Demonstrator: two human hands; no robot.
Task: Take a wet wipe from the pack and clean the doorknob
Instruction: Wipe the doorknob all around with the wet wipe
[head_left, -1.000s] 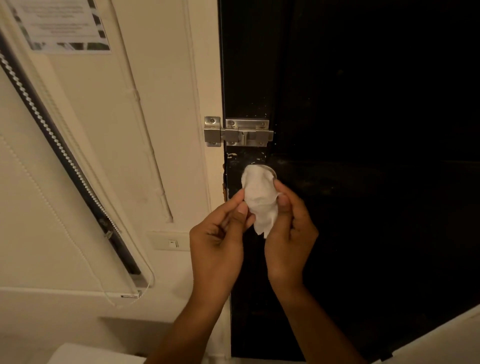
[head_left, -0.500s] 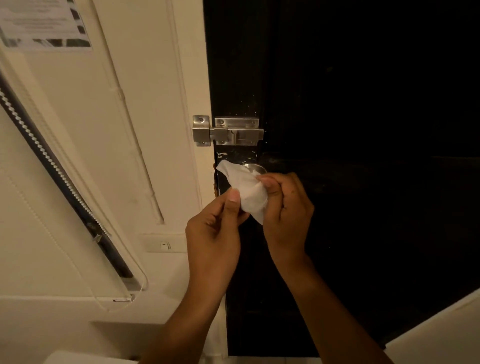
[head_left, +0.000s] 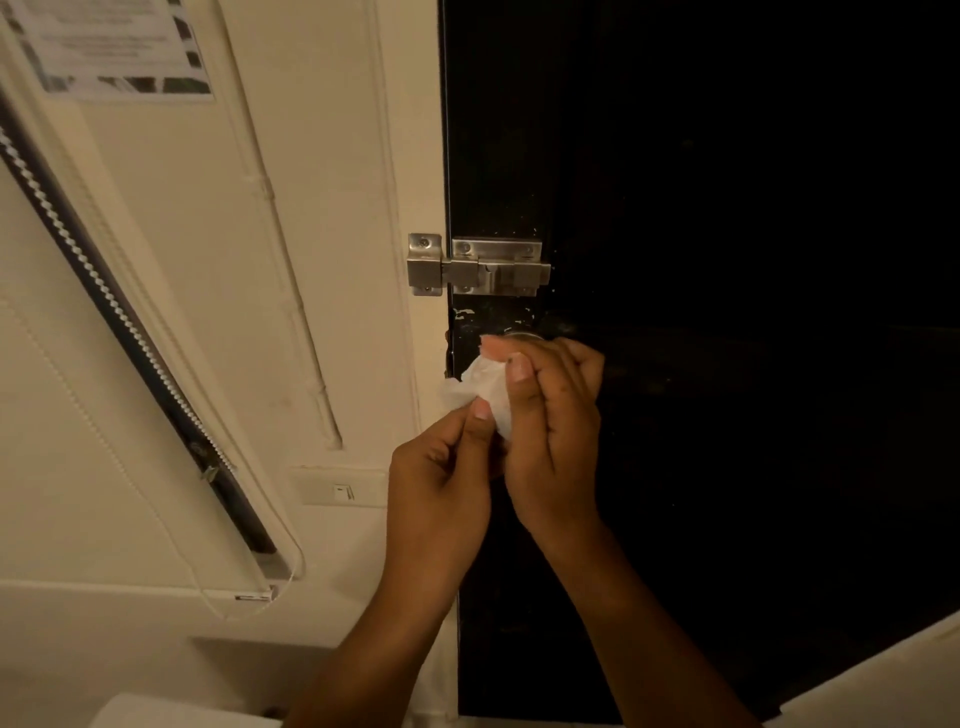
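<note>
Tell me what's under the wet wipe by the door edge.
Only a sliver of the metal doorknob shows above the wet wipe. The right hand and wipe cover the rest; the left hand pinches its lower edge.

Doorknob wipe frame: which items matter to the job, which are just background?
In the job:
- wet wipe, pinched by both hands
- doorknob, mostly hidden under the wipe
- left hand
- right hand

Background:
- slide bolt above the knob
- wall switch
- posted notice
- window blind
- dark door
</note>
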